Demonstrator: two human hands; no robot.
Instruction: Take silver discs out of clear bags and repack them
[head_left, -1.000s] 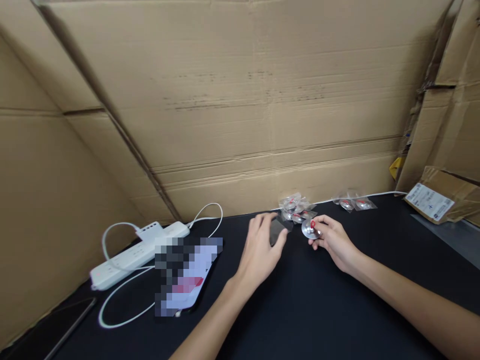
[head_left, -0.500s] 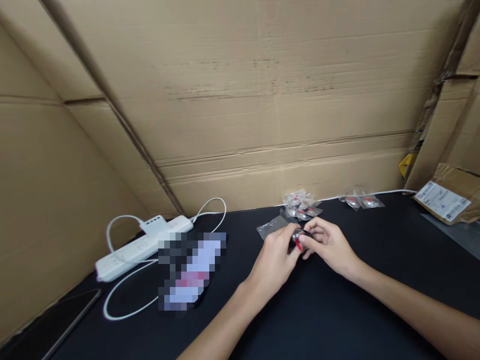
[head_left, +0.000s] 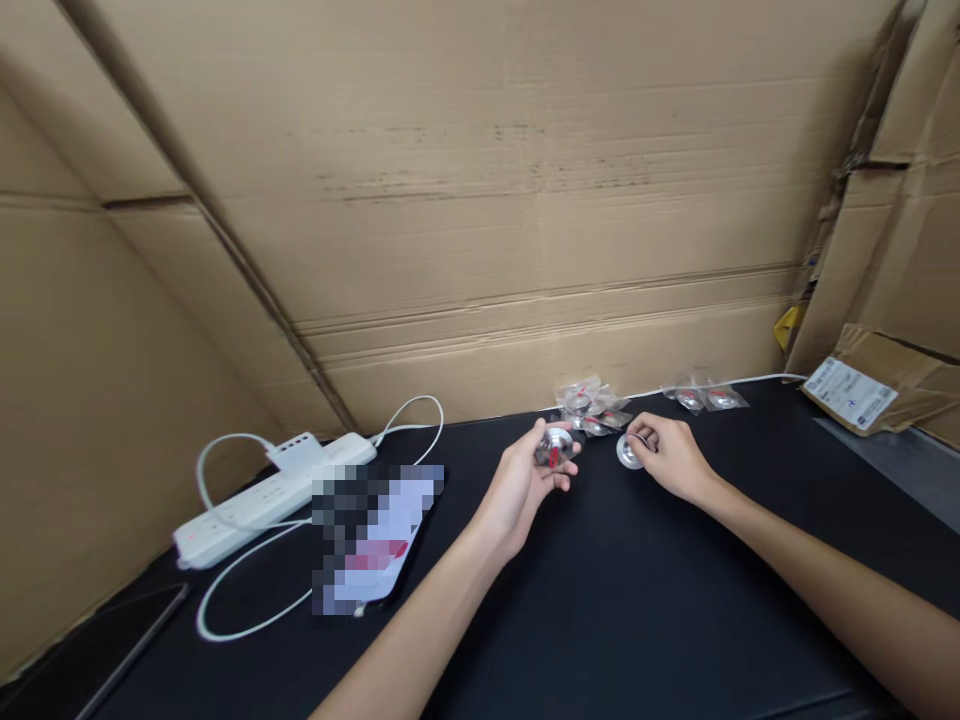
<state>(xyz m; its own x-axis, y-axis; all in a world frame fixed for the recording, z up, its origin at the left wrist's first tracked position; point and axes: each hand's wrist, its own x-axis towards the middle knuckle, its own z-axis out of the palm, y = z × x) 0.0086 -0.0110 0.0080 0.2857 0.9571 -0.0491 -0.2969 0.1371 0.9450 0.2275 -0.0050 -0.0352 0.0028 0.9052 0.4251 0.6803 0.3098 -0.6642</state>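
Over the black tabletop, my left hand (head_left: 517,490) holds a shiny round silver piece with a red part (head_left: 553,452). Its palm is turned up and its fingers are curved under the piece. A short way to the right, my right hand (head_left: 671,458) pinches a silver disc (head_left: 630,452) by its edge between thumb and fingers. The two pieces are apart. Just behind the hands is a heap of clear plastic packets (head_left: 592,405) with similar silver and red pieces inside.
More clear packets (head_left: 705,395) lie farther right by the cardboard wall (head_left: 480,200). A labelled cardboard package (head_left: 862,390) stands at far right. On the left are a white power strip (head_left: 270,500) with cables, a partly blurred phone (head_left: 390,560) and a dark flat device (head_left: 112,640).
My hands, together on one dark and silver object before, have separated. My left hand has turned palm up with one piece, and my right hand now holds a separate silver disc.
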